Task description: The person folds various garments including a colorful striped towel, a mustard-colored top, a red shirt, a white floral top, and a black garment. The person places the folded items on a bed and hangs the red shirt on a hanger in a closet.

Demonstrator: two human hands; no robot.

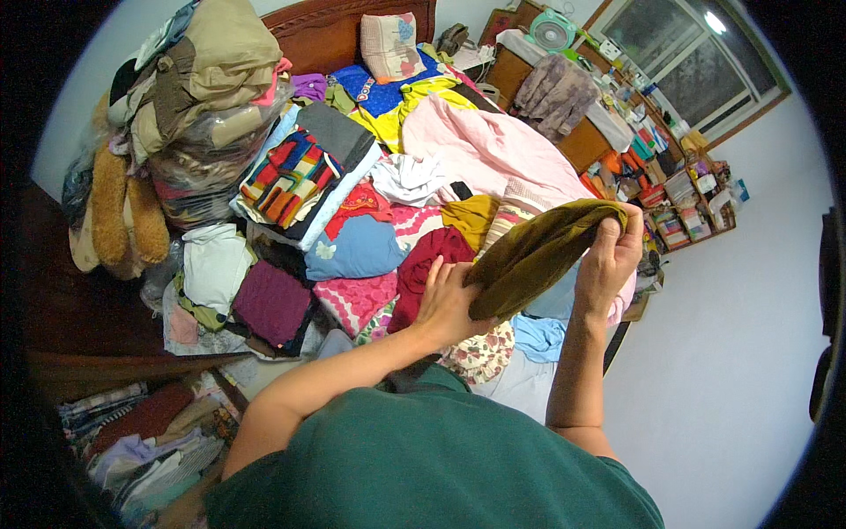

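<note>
An olive-green piece of cloth point(538, 261) is stretched between my two hands above the bed, in a long folded shape. My right hand point(611, 244) grips its upper right end, thumb on top. My left hand point(449, 297) is at its lower left end, the fingers partly hidden by the cloth. Beneath and beyond it are a dark red garment point(429, 268), a mustard cloth point(470, 217), a blue garment point(360, 251) and a floral ruffled cloth point(486, 350). A light pink blanket point(489, 145) spreads over the bed further off.
Left of the bed's middle are folded multicoloured knitwear point(291, 178), a folded purple cloth point(272, 304) and a tall heap of bagged clothes point(211, 125). An open drawer or box of clothes point(152, 443) lies at lower left. A fan point(552, 32) and crowded shelves point(687, 198) stand at right.
</note>
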